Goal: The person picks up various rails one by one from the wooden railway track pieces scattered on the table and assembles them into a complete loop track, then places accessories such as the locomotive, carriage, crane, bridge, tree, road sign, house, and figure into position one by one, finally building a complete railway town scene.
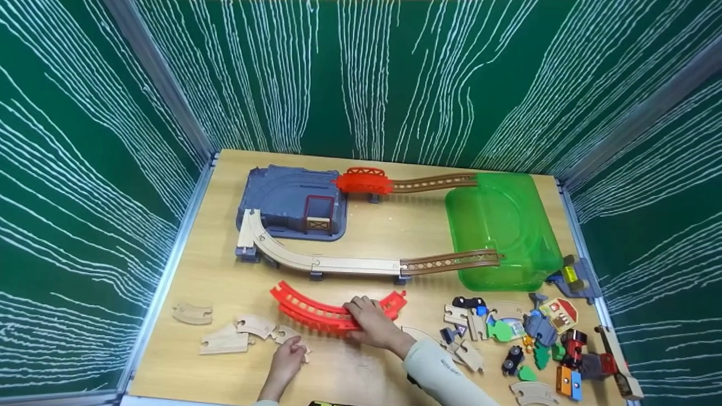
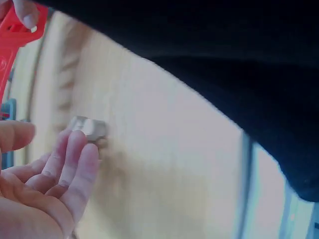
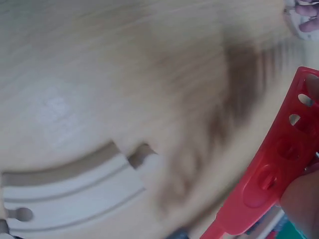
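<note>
Down at the near side of the table (image 1: pixel 169 361), the left hand (image 1: pixel 286 359) has a loose grip, fingers relaxed with nothing in them, right by a curved pale wooden track piece (image 1: pixel 286 334). Bit farther out, the right hand (image 1: pixel 373 323) has its grip round a curved red plastic track (image 1: pixel 316 309), just this side of a straight pale wooden track (image 1: pixel 356 265). Way back sits a blue-grey plastic base (image 1: pixel 276 197).
</note>
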